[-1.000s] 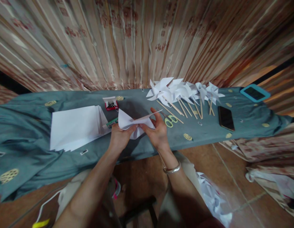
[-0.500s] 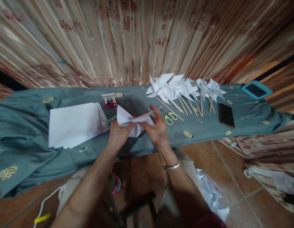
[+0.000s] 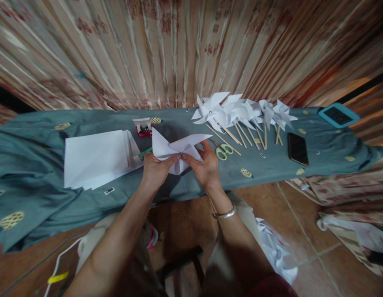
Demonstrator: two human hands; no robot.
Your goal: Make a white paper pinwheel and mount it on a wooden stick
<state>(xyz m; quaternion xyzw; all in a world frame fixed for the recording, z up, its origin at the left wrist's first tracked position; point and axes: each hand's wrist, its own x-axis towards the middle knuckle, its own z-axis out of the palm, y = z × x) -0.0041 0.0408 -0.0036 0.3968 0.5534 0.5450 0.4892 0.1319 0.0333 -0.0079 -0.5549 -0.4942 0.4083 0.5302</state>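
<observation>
Between my hands, just above the near part of the table, is a white paper pinwheel (image 3: pixel 186 145) with curled blades. A small dark pin head shows at its centre, by both thumb tips. My left hand (image 3: pixel 157 167) grips the pinwheel's left side, thumb on top and fingers hidden beneath. My right hand (image 3: pixel 205 165) holds the right side, its thumb near the centre and its index finger behind a blade. Green-handled scissors (image 3: pixel 222 152) lie just right of my right hand. A small red open box (image 3: pixel 143 128) with dark pins stands beyond my left hand.
White paper sheets (image 3: pixel 95 159) lie stacked at left, beside a green item (image 3: pixel 144 152). Several pinwheels (image 3: pixel 214 110) with wooden sticks lie at the back right. A phone (image 3: pixel 298 148) and a blue-framed device (image 3: pixel 339 115) are farther right. More folded white paper (image 3: pixel 276 249) is on the floor.
The pinwheel has tilted so its face and centre pin now show. Both thumbs have come together at the centre, and the right index finger has dropped behind the blade.
</observation>
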